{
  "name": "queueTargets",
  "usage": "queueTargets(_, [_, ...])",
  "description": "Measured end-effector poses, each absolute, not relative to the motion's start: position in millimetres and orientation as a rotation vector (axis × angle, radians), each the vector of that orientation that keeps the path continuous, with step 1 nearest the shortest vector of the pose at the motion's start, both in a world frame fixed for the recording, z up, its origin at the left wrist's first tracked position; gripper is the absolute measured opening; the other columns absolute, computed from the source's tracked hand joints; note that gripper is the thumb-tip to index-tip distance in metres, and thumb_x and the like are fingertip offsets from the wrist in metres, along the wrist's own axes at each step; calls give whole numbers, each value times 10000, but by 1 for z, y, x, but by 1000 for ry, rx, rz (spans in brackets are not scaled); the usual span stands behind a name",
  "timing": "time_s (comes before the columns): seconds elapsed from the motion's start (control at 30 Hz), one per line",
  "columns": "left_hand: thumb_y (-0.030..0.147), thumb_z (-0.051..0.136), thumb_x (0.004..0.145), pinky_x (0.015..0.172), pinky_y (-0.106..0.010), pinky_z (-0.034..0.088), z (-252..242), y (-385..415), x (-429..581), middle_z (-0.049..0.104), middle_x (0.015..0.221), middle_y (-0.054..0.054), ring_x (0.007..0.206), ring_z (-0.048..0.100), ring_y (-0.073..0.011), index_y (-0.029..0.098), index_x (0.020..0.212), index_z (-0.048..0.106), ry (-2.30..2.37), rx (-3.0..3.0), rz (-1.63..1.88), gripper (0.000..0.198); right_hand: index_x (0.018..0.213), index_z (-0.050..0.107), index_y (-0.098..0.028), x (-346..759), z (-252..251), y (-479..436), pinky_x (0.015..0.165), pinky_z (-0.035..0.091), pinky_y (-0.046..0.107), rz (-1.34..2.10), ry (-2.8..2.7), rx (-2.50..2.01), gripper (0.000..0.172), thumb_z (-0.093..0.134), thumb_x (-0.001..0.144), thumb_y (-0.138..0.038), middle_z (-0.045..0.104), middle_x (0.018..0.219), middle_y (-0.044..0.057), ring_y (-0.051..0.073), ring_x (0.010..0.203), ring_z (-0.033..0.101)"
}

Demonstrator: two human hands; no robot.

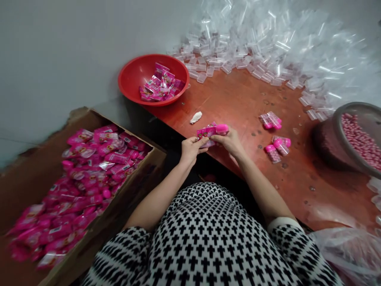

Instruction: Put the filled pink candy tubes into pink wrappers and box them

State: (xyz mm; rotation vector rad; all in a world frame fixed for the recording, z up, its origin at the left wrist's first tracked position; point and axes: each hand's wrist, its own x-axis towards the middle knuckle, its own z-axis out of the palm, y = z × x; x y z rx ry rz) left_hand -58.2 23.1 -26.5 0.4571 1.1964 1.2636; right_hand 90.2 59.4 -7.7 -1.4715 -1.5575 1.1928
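Observation:
Both my hands meet at the near edge of the reddish table (pixel 238 95). My left hand (pixel 190 150) pinches the end of a pink printed wrapper (pixel 206 131). My right hand (pixel 230 142) grips a small candy bottle with a bright pink cap (pixel 222 128), its cap pointing right beside the wrapper. How far the bottle sits inside the wrapper is hidden by my fingers. Several filled, pink-capped bottles (pixel 276 148) lie to the right, with more pink-capped bottles (pixel 270 120) just behind them. A crumpled white scrap (pixel 196 117) lies beyond my left hand.
A red bowl (pixel 125 85) of flat pink wrappers stands at the table's left corner. Below it, a cardboard box (pixel 143 167) holds many wrapped bottles. Clear empty tubes (pixel 268 43) are heaped at the back. A grey tub (pixel 333 131) of pink candies and a plastic bag (pixel 351 246) are right.

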Motion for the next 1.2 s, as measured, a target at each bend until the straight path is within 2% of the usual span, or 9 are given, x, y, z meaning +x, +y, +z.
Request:
queueTargets(0.13, [330,836,602,558,-225,574,-25,17,-70,683,660,-68,575,656,-124,65,685,677,1159,381,1230,320,786,549,-198,88,-14,73,610,386,281,618,-1850,-1839,150,609,736,-327,599,688,11,178,660,544])
queueTargets(0.23, [270,813,651,585,-240,580,-20,12,-77,698,699,-82,614,672,-137,63,711,684,1133,323,1235,251,793,532,-201,97,-8,73,650,409,307,452,-1917,-1881,213,609,774,-399,630,781,54,211,737,575])
queueTargets(0.3, [226,815,646,575,-237,573,-16,11,-78,692,688,-67,592,658,-123,67,701,677,1125,293,1257,217,825,524,-199,101,-3,64,653,441,322,543,-1831,-1800,284,591,801,-473,625,768,54,210,722,587])
queueTargets(0.4, [215,827,630,549,-227,555,-11,13,-74,665,638,-40,544,628,-105,80,636,630,1122,233,1274,239,951,509,-205,104,3,41,592,499,325,1103,-1567,-1556,379,532,833,-565,589,664,1,177,605,593])
queueTargets(0.47, [234,836,620,543,-223,546,-8,16,-70,644,609,-23,524,611,-96,92,601,586,1113,193,1276,287,987,501,-218,103,3,23,608,547,326,1433,-1362,-1371,401,587,804,-564,599,697,-14,157,616,619])
queueTargets(0.53, [265,840,616,551,-223,542,-8,17,-66,635,603,-9,523,602,-89,101,613,572,1081,166,1285,314,975,509,-223,100,1,4,679,580,319,1568,-1233,-1279,395,670,761,-513,620,784,-13,140,690,652])
queueTargets(0.63, [295,842,615,574,-236,550,-9,19,-60,635,617,3,538,604,-91,109,654,578,1019,136,1315,325,954,516,-217,92,-2,-17,677,600,295,1605,-1194,-1244,365,681,767,-484,626,789,-18,128,696,676])
queueTargets(0.9, [303,831,637,622,-250,543,-1,17,-40,672,689,-28,588,637,-116,110,729,603,924,128,1291,312,880,469,-220,77,-11,-29,381,509,185,1528,-1174,-1238,362,584,816,-557,597,644,-61,82,432,593])
queueTargets(1.2, [414,860,529,458,-200,456,2,10,-31,622,590,2,476,575,-93,119,690,588,956,372,1207,433,858,461,-224,80,-16,-23,365,470,174,1557,-1123,-1162,365,585,814,-564,590,645,-66,65,408,552])
